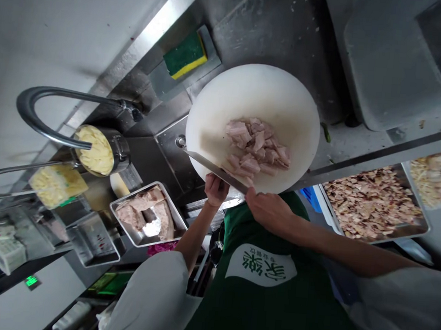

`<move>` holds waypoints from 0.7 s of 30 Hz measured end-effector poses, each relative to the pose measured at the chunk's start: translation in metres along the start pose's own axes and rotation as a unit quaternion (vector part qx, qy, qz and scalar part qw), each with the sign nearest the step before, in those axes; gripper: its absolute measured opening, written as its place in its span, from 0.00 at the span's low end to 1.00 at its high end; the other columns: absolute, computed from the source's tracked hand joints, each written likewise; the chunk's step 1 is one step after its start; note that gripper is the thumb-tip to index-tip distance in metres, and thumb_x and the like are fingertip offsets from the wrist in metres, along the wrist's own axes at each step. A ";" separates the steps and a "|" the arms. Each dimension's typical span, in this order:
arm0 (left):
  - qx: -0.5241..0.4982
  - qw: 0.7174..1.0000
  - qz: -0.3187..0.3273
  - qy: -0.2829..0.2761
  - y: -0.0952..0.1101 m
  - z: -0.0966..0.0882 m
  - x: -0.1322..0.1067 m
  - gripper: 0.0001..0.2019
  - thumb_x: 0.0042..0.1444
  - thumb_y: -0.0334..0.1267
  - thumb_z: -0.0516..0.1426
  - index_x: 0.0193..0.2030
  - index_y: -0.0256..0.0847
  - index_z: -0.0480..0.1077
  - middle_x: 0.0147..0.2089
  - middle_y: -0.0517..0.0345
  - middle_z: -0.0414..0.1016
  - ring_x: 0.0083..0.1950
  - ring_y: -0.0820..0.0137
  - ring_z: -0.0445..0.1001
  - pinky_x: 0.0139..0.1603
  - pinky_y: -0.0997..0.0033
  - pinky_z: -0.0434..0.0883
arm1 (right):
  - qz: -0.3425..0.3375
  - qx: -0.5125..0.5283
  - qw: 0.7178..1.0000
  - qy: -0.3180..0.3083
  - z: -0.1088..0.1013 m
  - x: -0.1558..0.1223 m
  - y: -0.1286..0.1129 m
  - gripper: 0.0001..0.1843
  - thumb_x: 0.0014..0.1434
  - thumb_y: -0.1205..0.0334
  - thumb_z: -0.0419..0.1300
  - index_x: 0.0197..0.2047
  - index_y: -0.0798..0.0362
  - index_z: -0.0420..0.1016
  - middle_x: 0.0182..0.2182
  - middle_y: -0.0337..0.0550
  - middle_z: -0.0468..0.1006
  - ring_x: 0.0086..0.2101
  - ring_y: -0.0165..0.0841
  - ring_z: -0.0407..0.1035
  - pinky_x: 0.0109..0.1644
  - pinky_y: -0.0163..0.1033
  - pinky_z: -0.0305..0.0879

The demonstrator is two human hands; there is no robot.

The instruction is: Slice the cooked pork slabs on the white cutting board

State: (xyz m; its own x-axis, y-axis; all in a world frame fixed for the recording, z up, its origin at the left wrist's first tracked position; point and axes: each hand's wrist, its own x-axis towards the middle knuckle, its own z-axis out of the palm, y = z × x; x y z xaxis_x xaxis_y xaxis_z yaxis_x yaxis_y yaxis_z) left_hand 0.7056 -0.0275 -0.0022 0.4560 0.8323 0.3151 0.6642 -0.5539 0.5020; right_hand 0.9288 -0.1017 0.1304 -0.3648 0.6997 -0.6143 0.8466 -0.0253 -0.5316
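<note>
Meat (259, 143), cut chunks, loose heap mid-board, just past both hands, far side of knife (214, 168). Nearest pcs by blade, a bit fwd of the gap btwn hands; heap runs R to roughly in front of R hand (266, 209).

R hand: clamped on knife handle, at near rim of board (226, 94). Blade slants fwd-L across near edge of board, tip approx at L rim. L hand (216, 189): fingers curled, right up at blade, near edge of board. Can't say if it's touching blade or pinching smth, too small. Hands apart but close, blade spans btwn. Neither is on the main heap.

Text: apron (209, 306), dk green, white patch w/ green 家樂, smaller 专业餐饮 beside it; reads upside down from wearer's side. Lit green sign (32, 281) far L, too small to read. No other legible txt spotted.

Around: L of board, tray (174, 206) w/ big pale slabs (165, 222); beyond it pot (121, 149) w/ yellow slices (95, 150), tap (54, 92) arching over. Sponge (185, 54), green/yellow, far-L of board. R side, behind R forearm: 2nd tray w/ chopped brownish bits (374, 202), well apart from board heap.
</note>
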 end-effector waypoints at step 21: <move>-0.014 1.000 0.000 0.027 0.001 0.003 0.000 0.08 0.63 0.39 0.56 0.37 0.38 0.74 0.36 0.49 0.73 0.41 0.64 0.73 0.43 0.61 0.74 | -0.010 0.027 0.999 0.044 -0.009 0.022 -0.003 0.19 0.68 0.71 0.39 0.52 0.63 0.68 0.37 0.59 0.80 0.35 0.42 0.76 0.34 0.40 0.62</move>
State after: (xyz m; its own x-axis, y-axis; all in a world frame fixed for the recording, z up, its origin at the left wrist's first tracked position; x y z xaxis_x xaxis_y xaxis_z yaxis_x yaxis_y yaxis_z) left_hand 0.7079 -0.0285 -0.0036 0.4230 0.8325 0.3579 0.6463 -0.5540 0.5247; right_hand 0.9216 -0.0792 0.1238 -0.3441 0.7602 -0.5511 0.8162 -0.0480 -0.5757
